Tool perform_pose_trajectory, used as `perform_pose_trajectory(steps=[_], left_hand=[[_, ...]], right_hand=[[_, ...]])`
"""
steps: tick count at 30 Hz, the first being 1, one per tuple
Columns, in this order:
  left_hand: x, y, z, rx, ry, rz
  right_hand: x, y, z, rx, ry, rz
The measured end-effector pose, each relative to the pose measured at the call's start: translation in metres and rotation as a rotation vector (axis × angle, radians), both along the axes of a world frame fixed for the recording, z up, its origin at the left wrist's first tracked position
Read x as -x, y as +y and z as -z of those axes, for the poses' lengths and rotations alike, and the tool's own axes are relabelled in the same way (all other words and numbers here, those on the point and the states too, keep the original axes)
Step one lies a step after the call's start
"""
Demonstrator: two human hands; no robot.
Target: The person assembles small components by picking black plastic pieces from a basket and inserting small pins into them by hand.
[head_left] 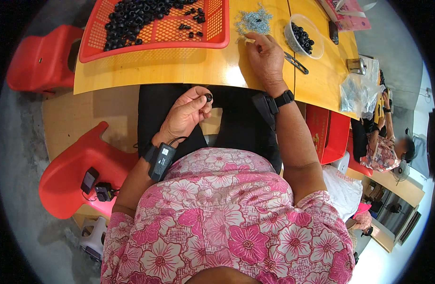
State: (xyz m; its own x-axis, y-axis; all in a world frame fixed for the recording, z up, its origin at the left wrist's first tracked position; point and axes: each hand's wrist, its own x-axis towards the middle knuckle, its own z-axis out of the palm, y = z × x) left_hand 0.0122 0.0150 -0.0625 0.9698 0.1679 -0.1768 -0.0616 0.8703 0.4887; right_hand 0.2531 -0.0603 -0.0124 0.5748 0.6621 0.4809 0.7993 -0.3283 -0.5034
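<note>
Between the thumb and fingers of my left hand (189,111) is a small round black plastic part (208,97), held over my lap just off the table's near edge. Out over the yellow table (146,73), my right hand (265,57) is closed, with thumb and forefinger drawn together. Its fingertips are at the near side of a loose pile of tiny clear-bluish pieces (253,22); whatever they pinch is too small to make out. Beside that hand lies a pair of dark thread snips (297,63).
A red plastic basket (153,51) holds many black parts (132,21). A clear round tub (317,46) contains more. Farther right are a dark phone (333,32), a metal tin (356,66) and a plastic bag (359,92). Red chairs (80,165) stand left; another person (383,151) sits at right.
</note>
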Motion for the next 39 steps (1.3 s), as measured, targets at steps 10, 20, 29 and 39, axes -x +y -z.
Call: perform_pose_trajectory(steps=[10,20,29,39], left_hand=[[-0.001,0.000,-0.001,-0.021,0.007,0.003],[0.000,-0.001,-0.002,-0.005,0.004,-0.014],[-0.003,-0.001,0.000,0.012,0.002,-0.036],[-0.002,-0.002,0.000,-0.024,0.047,-0.092]], right_hand=[[-0.005,-0.003,0.003,0.057,0.121,0.007],[0.000,0.015,-0.001,0.139,-0.052,-0.088],[0.008,0.013,0.006,0.236,-0.382,-0.193],[0.042,-0.016,0.001,0.258,-0.281,-0.328]])
